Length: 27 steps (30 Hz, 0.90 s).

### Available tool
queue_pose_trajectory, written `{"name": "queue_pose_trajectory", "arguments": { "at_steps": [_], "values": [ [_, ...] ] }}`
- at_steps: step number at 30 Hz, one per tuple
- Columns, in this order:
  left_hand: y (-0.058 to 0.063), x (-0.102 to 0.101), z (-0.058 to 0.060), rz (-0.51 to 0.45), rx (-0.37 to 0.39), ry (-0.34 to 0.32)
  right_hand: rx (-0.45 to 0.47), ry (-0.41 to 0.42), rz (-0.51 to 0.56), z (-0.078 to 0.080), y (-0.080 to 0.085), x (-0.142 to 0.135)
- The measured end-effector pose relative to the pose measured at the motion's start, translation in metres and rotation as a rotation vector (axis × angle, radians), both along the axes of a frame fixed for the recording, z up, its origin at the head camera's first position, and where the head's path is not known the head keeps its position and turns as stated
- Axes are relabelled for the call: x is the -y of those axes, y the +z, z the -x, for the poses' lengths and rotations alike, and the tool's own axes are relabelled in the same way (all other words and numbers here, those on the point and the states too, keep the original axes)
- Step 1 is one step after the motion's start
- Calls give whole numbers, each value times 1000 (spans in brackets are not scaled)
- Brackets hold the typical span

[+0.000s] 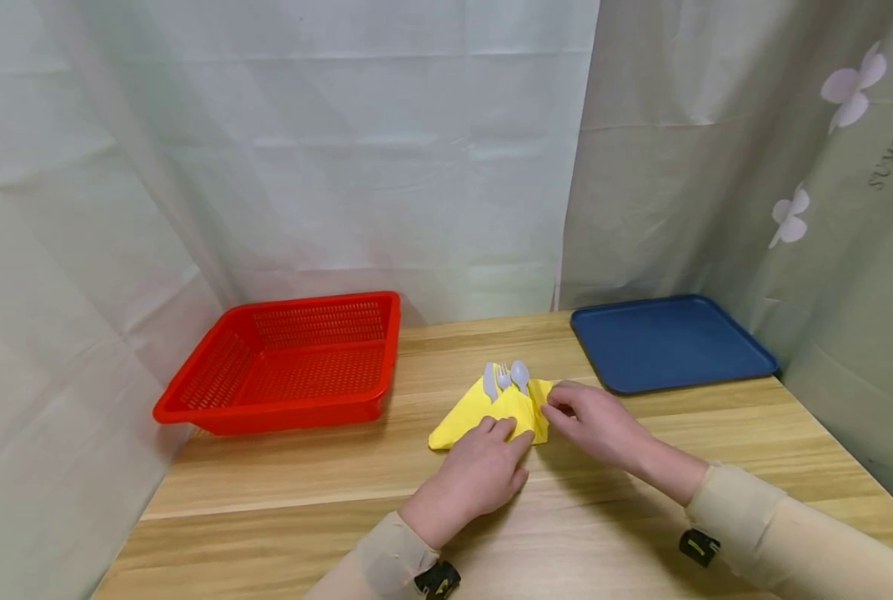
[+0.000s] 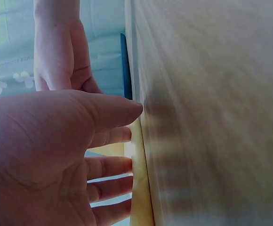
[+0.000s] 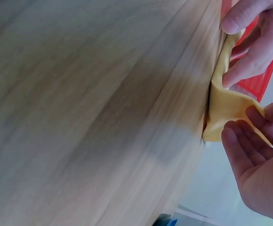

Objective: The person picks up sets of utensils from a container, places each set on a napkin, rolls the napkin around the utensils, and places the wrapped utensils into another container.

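A yellow napkin [image 1: 464, 421] lies partly folded on the wooden table, wrapped over the handles of a knife [image 1: 489, 381], a fork [image 1: 503, 377] and a spoon [image 1: 519, 375], all pale grey. Their heads stick out at the far edge. My left hand [image 1: 484, 467] rests on the napkin's near part, its fingertips pressing the cloth down in the left wrist view. On the other side, my right hand [image 1: 596, 421] pinches the napkin's right edge between thumb and forefinger. That edge is lifted off the table in the right wrist view, the other fingers [image 3: 249, 146] loosely bent.
At the back left stands a red plastic basket [image 1: 382, 408] with perforated walls. A blue tray [image 1: 671, 346] lies at the back right. Pale curtains [image 1: 416, 167] hang behind the table [image 1: 281, 517] and along its sides.
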State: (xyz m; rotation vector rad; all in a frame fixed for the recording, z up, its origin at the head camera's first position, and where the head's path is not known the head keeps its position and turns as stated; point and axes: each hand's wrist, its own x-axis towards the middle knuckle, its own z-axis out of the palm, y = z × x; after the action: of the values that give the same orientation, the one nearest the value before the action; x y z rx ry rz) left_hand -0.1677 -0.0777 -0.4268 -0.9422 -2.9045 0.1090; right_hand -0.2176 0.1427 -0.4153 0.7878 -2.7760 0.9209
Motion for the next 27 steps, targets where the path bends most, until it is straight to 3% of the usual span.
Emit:
{"name": "queue_pose_trajectory", "arguments": {
  "at_steps": [17,27],
  "values": [
    [-2,7,4,14,38,-40,129,94,24,11,-6,7],
    [0,18,3,-79,139,-80,150,110,7,16,-6,11]
  ]
}}
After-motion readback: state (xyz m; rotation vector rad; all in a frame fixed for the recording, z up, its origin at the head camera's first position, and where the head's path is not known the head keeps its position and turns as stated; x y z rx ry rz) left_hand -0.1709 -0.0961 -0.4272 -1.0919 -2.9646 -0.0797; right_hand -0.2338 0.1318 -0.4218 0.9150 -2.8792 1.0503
